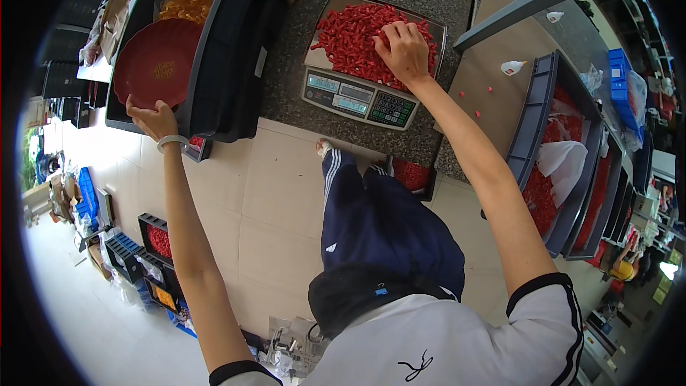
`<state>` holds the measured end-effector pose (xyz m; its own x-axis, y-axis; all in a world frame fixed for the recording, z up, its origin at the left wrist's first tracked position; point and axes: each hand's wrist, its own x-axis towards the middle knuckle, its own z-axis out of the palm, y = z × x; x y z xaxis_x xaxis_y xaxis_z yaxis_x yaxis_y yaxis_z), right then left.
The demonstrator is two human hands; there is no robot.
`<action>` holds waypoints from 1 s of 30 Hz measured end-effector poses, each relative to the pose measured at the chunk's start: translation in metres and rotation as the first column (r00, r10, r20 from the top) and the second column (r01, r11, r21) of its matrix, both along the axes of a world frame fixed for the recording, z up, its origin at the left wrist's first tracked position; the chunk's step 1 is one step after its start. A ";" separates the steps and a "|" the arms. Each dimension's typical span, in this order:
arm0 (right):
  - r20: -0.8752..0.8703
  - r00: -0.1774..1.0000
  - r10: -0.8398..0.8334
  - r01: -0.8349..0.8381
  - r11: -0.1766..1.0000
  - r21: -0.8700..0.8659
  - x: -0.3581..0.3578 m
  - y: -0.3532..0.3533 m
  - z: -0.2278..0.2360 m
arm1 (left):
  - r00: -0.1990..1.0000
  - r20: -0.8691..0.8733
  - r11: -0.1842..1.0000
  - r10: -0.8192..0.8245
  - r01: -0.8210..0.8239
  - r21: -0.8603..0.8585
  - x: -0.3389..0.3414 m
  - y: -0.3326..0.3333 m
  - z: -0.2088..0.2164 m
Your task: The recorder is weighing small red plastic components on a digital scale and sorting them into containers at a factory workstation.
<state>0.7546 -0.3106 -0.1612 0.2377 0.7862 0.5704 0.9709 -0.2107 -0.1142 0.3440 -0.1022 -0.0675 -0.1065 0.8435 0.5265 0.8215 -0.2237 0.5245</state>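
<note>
A dark red round plate (161, 64) with a scalloped rim and a few small yellowish pieces at its centre is tilted over a black crate (214, 43) at the left. My left hand (153, 120) grips the plate's near rim. On the counter stands a digital weighing scale (357, 100) with a lit display and a keypad. Its pan carries a spread pile of small red pieces (350, 36). My right hand (405, 50) rests on the right part of this pile, thumb apart and fingers bent among the pieces. The fingertips are partly hidden.
Orange pieces (189, 1) lie in the left crate behind the plate. A cardboard sheet (471, 78) with a few stray red pieces lies right of the scale. Grey crates (532, 114) of red pieces stand farther right. A grey metal bar (543, 0) crosses the upper right.
</note>
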 end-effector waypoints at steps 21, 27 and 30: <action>-0.666 -0.049 -0.745 0.775 0.392 -0.496 0.150 -0.515 -0.015 | 0.999 -0.043 0.999 0.006 -0.004 0.032 0.004 0.001 0.002; -0.403 0.006 -0.915 0.335 0.382 -0.861 0.111 -0.581 -0.113 | 0.997 -0.077 0.999 0.014 -0.011 0.038 0.008 0.001 -0.004; -0.378 -0.040 -0.925 0.407 0.331 -0.852 0.119 -0.536 -0.133 | 0.992 -0.128 0.992 0.005 0.011 0.124 -0.009 0.006 -0.009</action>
